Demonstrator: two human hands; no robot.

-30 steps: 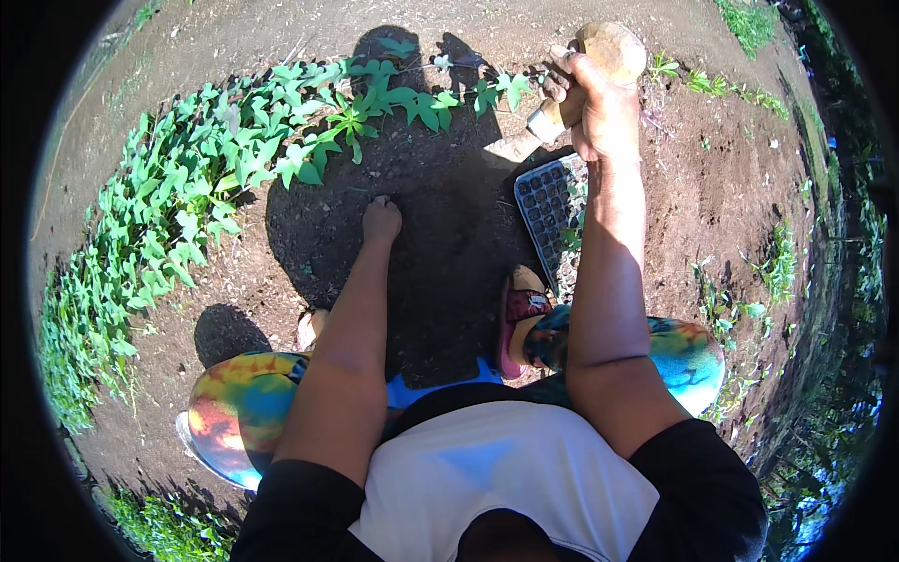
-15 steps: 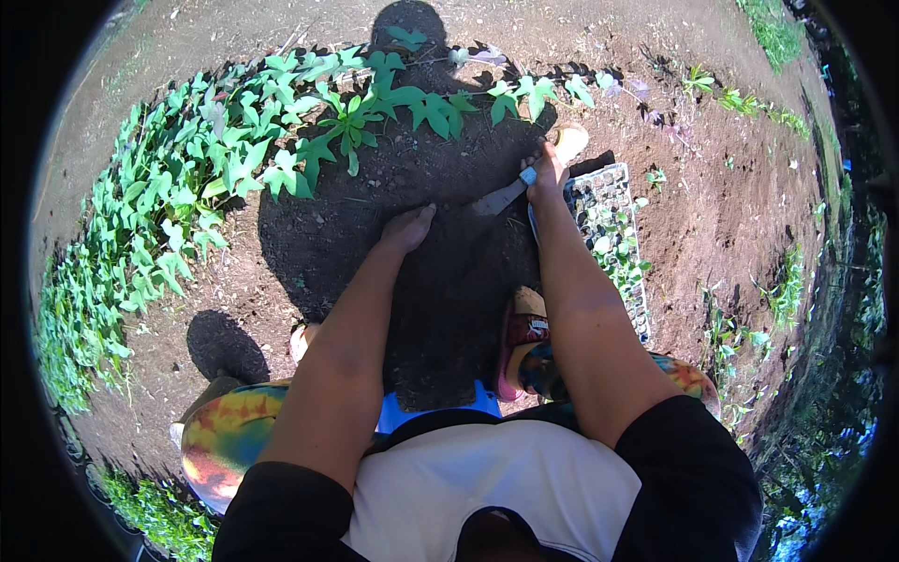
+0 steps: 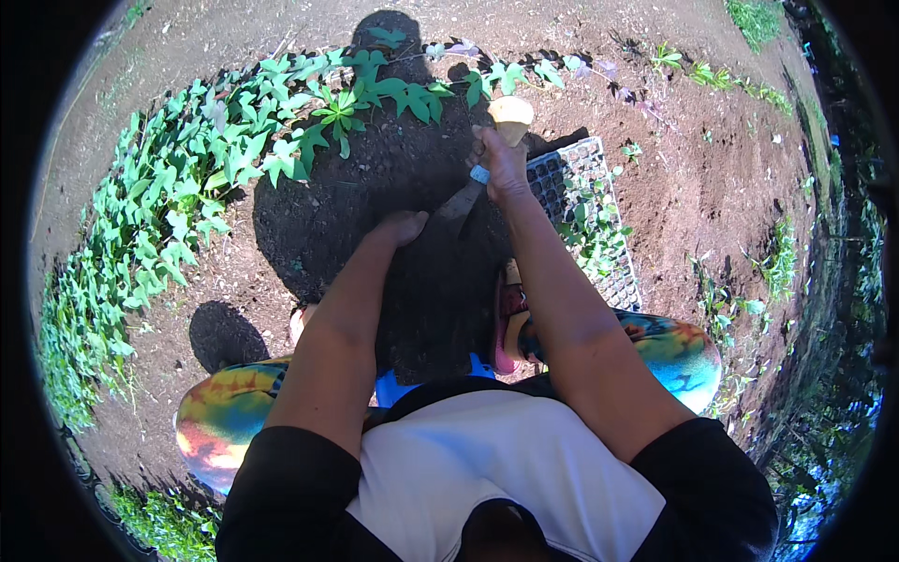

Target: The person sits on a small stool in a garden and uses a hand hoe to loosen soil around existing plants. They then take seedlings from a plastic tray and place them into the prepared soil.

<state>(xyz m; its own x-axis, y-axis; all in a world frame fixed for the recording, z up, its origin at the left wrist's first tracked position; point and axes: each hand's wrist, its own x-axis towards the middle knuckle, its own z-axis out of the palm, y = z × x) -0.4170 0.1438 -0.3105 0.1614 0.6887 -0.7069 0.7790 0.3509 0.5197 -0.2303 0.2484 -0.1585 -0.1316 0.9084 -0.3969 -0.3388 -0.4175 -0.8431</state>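
Note:
My right hand (image 3: 503, 167) is closed around the handle of a garden trowel (image 3: 459, 203). A pale, rounded handle end shows above the fist, and a light-blue band sits where the handle meets the grey blade. The blade slants down to the left over dark, shaded soil, its tip close to my left hand (image 3: 404, 227). That hand is low over the soil, its fingers lost in shadow, so their pose is unclear. Right of my right forearm lies a seedling tray (image 3: 613, 201), its dark cells partly filled with small green seedlings (image 3: 590, 225).
Leafy vines (image 3: 201, 150) spread across the left and along the far side. A pink and dark-red shoe (image 3: 506, 323) stands beside my right forearm. Something blue (image 3: 389, 386) shows beneath me. Weeds (image 3: 777, 262) grow in the brown soil at the right.
My right hand has moved left with the trowel, bringing the blade nearer my left hand and turning it more steeply downward. My left hand has shifted slightly left. The view has shifted a little.

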